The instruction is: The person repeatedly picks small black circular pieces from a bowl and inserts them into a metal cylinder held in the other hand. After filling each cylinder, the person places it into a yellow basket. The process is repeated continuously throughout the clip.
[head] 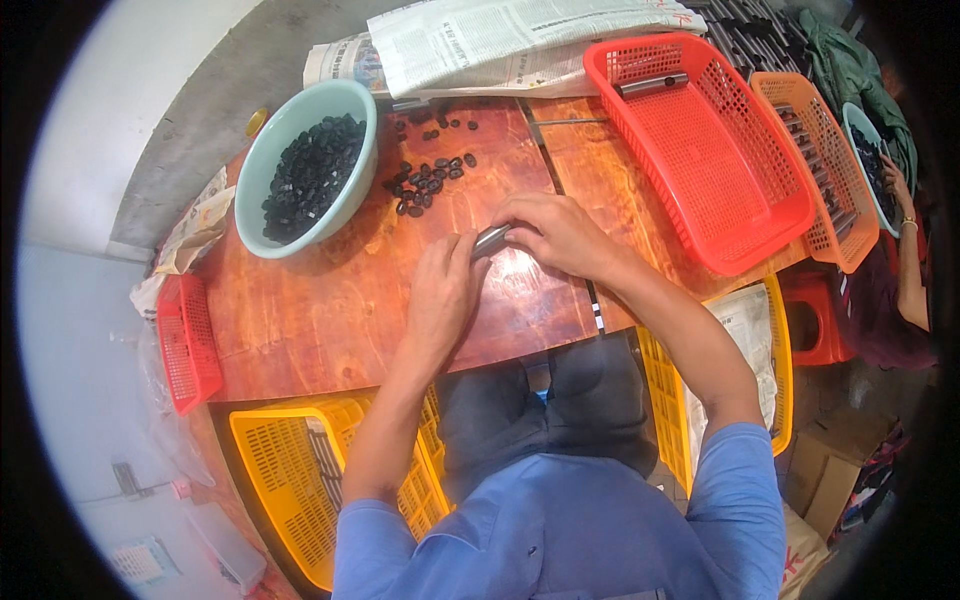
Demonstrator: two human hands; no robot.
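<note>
Above the wooden table, my left hand grips the near left end of a short metal tube. The fingers of my right hand close on the tube's other end, partly hiding it. Small black oval plugs lie loose on the table beyond my hands. A pale green bowl at the left holds a heap of small black parts. At the right stands a red plastic basket with a metal tube lying at its far end.
An orange basket of metal tubes stands beyond the red one. Newspaper covers the table's far edge. A small red basket sits at the left edge. Yellow crates flank my legs. Far right, another person's hand reaches into a bowl.
</note>
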